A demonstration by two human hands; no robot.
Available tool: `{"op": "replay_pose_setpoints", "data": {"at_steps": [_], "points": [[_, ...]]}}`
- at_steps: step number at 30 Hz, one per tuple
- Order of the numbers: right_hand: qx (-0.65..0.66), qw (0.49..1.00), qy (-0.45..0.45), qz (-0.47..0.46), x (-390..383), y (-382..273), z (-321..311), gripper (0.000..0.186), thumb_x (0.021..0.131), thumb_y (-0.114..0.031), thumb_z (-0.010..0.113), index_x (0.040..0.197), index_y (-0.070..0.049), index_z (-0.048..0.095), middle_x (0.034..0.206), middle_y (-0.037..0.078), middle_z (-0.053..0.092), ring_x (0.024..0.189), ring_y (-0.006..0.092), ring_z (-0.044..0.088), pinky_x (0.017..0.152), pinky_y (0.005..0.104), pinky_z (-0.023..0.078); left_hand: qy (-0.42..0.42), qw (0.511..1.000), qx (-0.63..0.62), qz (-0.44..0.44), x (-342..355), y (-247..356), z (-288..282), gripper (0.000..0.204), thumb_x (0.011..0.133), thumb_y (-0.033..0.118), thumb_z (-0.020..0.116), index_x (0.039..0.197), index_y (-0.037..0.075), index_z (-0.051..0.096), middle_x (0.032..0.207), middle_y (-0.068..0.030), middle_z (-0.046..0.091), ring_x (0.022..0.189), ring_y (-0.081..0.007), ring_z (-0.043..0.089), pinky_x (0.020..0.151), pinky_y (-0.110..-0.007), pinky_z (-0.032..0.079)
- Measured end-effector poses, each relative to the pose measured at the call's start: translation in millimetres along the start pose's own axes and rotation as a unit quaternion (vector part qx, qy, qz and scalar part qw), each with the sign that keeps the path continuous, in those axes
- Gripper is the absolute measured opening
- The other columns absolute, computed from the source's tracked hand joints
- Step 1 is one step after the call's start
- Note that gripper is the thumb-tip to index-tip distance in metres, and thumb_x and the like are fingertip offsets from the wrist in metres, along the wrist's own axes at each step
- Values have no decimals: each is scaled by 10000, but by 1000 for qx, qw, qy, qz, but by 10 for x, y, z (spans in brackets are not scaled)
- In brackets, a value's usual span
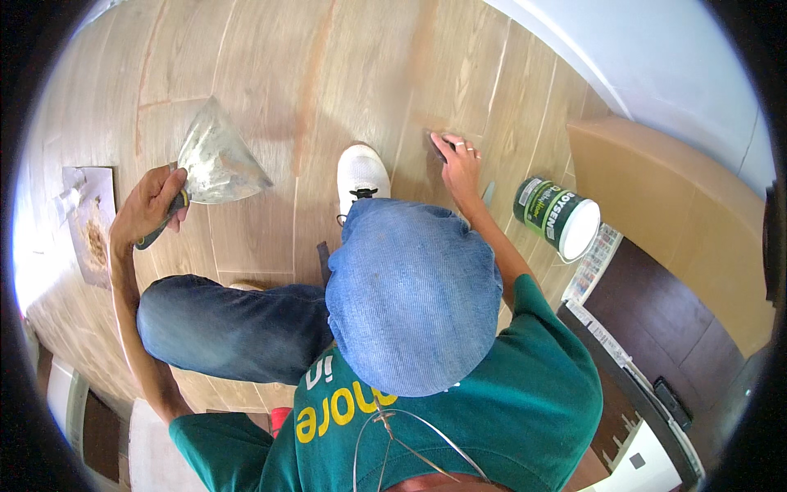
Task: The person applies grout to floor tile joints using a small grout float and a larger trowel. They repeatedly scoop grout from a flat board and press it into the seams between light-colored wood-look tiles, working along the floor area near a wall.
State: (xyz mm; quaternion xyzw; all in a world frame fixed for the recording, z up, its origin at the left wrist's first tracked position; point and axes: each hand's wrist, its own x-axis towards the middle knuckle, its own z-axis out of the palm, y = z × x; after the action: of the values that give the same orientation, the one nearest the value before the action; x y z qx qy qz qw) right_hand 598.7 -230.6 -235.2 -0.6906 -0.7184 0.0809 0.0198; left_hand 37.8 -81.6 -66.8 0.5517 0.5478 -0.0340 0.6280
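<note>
My left hand (156, 201) is closed round the dark handle of a wide putty knife (220, 156). The knife's broad metal blade is smeared with pale residue and held above the wood-look plank floor (254, 74). My right hand (461, 164) reaches forward, its fingers closed on a small dark object (440, 148) at the floor surface. Most of that object is hidden by the fingers, and its kind cannot be made out. Reddish-brown streaks run along some plank joints ahead of both hands. A white shoe (362, 176) is planted between them.
A flat board (102, 217) with a brown patch of material lies at the left. To the right are a green-and-white bucket (557, 217) with a white lid, a thin grey blade-like piece (489, 193) and a large cardboard sheet (672, 213) along the pale wall.
</note>
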Motion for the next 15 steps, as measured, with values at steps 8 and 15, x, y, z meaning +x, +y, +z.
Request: {"op": "replay_pose_setpoints", "data": {"at_steps": [8, 15], "points": [[-47, 997, 47, 41, -31, 175, -62, 623, 795, 29, 640, 1351, -252, 667, 1275, 24, 611, 1194, 263, 553, 1050, 487, 385, -6, 1000, 20, 8, 10, -42, -29, 487, 1120, 405, 403, 842, 32, 545, 598, -34, 576, 461, -127, 575, 453, -271, 491], [-49, 997, 43, 40, -213, 425, -37, 726, 761, 41, 677, 1413, -271, 618, 1309, 26, 594, 1219, 259, 535, 1091, 493, 350, 17, 1000, -4, -16, 0, 24, 14, 475, 1121, 397, 405, 845, 35, 541, 598, -34, 581, 469, -122, 586, 458, -268, 498]]}}
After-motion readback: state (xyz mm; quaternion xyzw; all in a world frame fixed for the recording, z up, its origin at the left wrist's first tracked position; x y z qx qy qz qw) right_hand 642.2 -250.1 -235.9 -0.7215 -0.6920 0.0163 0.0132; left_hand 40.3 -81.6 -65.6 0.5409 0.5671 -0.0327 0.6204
